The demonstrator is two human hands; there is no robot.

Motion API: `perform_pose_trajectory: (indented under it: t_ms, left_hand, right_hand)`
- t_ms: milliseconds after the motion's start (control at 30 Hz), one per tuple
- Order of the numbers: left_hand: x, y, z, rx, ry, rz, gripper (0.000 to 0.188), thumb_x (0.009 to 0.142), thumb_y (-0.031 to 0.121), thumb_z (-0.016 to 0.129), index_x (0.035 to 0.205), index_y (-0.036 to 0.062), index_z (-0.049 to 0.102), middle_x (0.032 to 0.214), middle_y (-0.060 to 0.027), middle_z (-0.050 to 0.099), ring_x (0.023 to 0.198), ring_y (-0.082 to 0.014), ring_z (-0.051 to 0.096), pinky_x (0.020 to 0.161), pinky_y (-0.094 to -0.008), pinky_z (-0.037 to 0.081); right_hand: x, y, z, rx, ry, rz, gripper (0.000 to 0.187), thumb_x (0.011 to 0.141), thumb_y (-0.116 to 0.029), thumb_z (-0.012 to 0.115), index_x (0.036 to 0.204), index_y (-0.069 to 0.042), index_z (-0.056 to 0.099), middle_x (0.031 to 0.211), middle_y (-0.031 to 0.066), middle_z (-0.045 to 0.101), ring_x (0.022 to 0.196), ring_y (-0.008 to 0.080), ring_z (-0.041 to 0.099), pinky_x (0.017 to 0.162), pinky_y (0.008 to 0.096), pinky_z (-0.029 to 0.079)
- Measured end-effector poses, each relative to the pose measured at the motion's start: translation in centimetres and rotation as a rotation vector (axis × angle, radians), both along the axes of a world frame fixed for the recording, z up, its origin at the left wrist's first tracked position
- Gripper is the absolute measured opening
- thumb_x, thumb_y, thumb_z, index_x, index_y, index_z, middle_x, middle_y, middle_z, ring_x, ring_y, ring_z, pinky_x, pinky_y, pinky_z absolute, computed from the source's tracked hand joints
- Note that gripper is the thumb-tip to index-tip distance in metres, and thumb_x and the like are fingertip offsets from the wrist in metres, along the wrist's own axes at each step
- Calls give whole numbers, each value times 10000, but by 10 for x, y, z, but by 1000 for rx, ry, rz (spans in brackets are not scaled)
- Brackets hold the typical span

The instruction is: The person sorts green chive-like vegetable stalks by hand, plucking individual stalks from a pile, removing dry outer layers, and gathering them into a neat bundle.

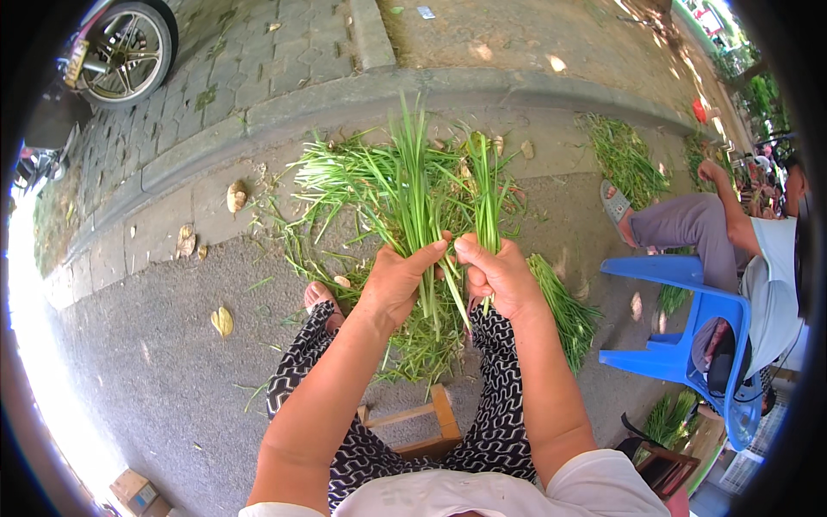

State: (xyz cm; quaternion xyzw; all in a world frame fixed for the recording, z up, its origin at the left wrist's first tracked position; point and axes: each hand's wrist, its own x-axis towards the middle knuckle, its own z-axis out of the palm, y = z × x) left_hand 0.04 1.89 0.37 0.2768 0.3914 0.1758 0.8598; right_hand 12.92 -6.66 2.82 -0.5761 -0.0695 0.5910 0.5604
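My left hand (398, 283) is closed around a bunch of long green chives (413, 185), their leaves pointing away from me and the stalk ends hanging below my fingers. A thinner bunch of chives (488, 194) stands in my closed right hand (502, 277). The thumbs of both hands come close together at the middle, and a few pale stalks cross beneath them. Beyond my hands lies a loose heap of chives (340, 172) on the ground. Scattered green trimmings (422, 353) lie between my feet, partly hidden by my hands.
A bundle of chives (564, 314) lies right of my leg. Under me is a wooden stool (444, 414). At right, a person in grey trousers (689, 228) sits beside a blue plastic chair (672, 271). A kerb (319, 95) runs behind the heap; a motorbike wheel (129, 56) stands far left.
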Motion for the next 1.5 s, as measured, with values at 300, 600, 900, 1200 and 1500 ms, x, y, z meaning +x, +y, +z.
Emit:
perform_pose_trajectory:
  t_ms: [300,600,900,1200,1500]
  left_hand:
    - [-1,2,-3,-82,-25,9,252,799,97,640,1028,16,574,919,-74,623,776,-158,598,658,-290,493]
    - [-1,6,-5,-73,25,14,249,802,117,632,1027,19,589,886,-59,611,696,-131,575,589,-285,496]
    - [1,1,6,53,24,-57,284,744,80,683,984,-8,559,855,-71,613,719,-127,576,624,-275,473]
    - [4,-2,5,267,90,-165,302,739,112,699,971,-34,573,823,-84,613,661,-128,578,560,-268,482]
    - [2,10,1,39,203,-36,276,782,91,640,1018,-38,579,837,-97,621,661,-154,587,567,-283,506]
  right_hand:
    - [-3,-2,-10,25,-98,161,198,759,-84,660,900,17,566,615,-8,518,432,13,368,364,188,271]
    - [9,-4,-5,63,72,36,152,782,-111,642,868,-36,541,630,-28,484,445,11,394,356,173,297]
    - [0,3,-14,-43,-28,15,288,762,-286,695,838,-48,552,640,-25,471,443,24,376,354,176,284]
    - [1,3,-19,-97,-71,58,243,773,-284,680,807,-71,566,601,-28,474,461,42,398,352,194,277]
    - [19,0,-14,-74,-89,-166,225,804,-301,642,856,-90,584,730,12,596,583,91,556,459,206,415]
